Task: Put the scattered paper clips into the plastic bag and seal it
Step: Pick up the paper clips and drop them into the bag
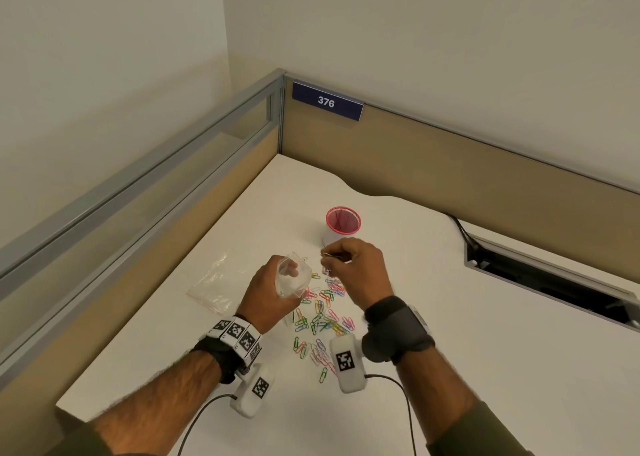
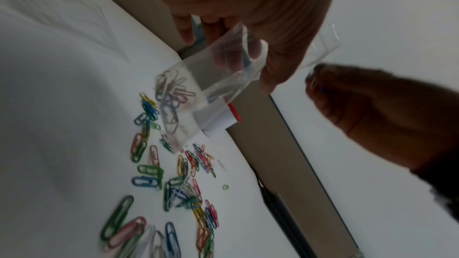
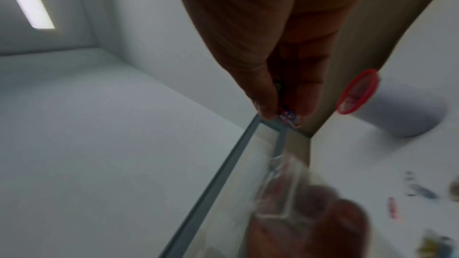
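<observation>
My left hand (image 1: 273, 291) grips a small clear plastic bag (image 1: 293, 275) above the desk, its mouth held open toward the right. In the left wrist view the bag (image 2: 211, 85) hangs from my left fingers (image 2: 270, 66), with several clips showing through its lower part. My right hand (image 1: 353, 268) hovers just right of the bag's mouth and pinches a small bunch of paper clips (image 3: 288, 115) at its fingertips. Many coloured paper clips (image 1: 322, 320) lie scattered on the white desk (image 1: 450, 351) under and between my hands, also visible as paper clips (image 2: 174, 183) in the left wrist view.
A red mesh cup (image 1: 343, 223) stands just behind my right hand. A second clear bag (image 1: 218, 279) lies flat on the desk to the left. Partition walls (image 1: 450, 164) close the desk's back and left. A cable slot (image 1: 550, 275) opens at the right.
</observation>
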Action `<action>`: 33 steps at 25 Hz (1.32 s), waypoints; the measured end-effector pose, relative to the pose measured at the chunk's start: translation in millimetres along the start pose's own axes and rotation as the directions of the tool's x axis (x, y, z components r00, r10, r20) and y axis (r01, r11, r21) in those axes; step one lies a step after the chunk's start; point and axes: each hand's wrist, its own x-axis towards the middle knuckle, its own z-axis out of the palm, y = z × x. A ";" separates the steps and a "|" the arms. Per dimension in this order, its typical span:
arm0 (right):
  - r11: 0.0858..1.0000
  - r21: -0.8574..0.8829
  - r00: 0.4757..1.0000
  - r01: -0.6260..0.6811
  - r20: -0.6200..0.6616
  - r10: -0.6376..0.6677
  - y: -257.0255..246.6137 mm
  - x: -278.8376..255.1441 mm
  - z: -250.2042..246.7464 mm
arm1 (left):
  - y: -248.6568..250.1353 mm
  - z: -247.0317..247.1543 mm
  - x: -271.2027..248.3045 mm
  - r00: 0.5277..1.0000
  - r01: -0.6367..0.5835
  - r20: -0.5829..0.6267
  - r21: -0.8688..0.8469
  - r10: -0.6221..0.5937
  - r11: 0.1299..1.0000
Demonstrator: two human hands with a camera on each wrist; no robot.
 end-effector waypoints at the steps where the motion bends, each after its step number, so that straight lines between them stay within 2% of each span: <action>1: 1.000 0.011 1.000 0.029 0.009 -0.029 -10.0 0.1 4.9 | 0.3 2.6 1.2 1.000 -0.001 0.012 -0.005 0.001 1.000; 3: 0.997 0.008 0.996 0.077 0.033 -0.077 -21.8 -0.5 15.5 | 1.0 6.8 3.1 0.999 -0.010 0.032 -0.008 0.010 1.000; 7: 0.977 -0.138 0.983 0.165 0.099 -0.152 -28.4 -4.7 24.2 | 3.3 11.1 7.2 0.999 -0.017 0.048 -0.010 0.017 1.000; 11: 0.981 -0.114 0.987 0.155 -0.034 -0.160 -28.8 2.4 0.8 | 1.9 4.7 7.0 0.998 -0.047 0.036 -0.028 0.048 0.999; 13: 0.986 -0.145 0.989 0.078 -0.110 -0.094 -6.5 15.6 -12.7 | -0.5 0.0 6.4 0.998 -0.050 0.030 -0.050 0.051 0.998; 15: 0.955 -0.287 0.990 -0.076 -0.138 0.037 38.8 32.5 -19.6 | -2.5 -5.7 4.0 0.999 -0.047 0.015 -0.063 0.048 0.997; 18: 0.820 -0.496 0.953 -0.285 -0.051 0.300 112.9 51.4 -19.3 | -5.3 -15.4 -0.2 0.999 -0.037 -0.002 -0.079 0.037 0.996; 21: 0.705 -0.623 0.886 -0.339 0.040 0.461 148.3 59.5 -12.6 | -10.2 -25.3 -1.5 0.999 -0.032 -0.014 -0.065 0.031 0.997; 23: 0.677 -0.660 0.871 -0.325 0.071 0.487 152.3 61.5 -4.8 | -13.0 -30.6 -2.0 1.000 -0.023 -0.023 -0.067 0.022 0.997; 25: 0.684 -0.672 0.884 -0.284 0.093 0.459 150.9 57.0 6.7 | -14.1 -33.9 -2.9 1.000 -0.012 -0.020 -0.067 0.011 0.998; 29: 0.676 -0.735 0.904 -0.053 0.251 0.345 139.4 27.9 31.0 | -14.4 -34.5 -3.2 1.000 0.005 -0.029 -0.076 -0.007 0.997; 33: 0.697 -0.714 0.913 -0.071 0.235 0.333 128.1 29.7 32.4 | -12.9 -32.5 2.2 1.000 0.004 -0.009 -0.075 -0.004 0.997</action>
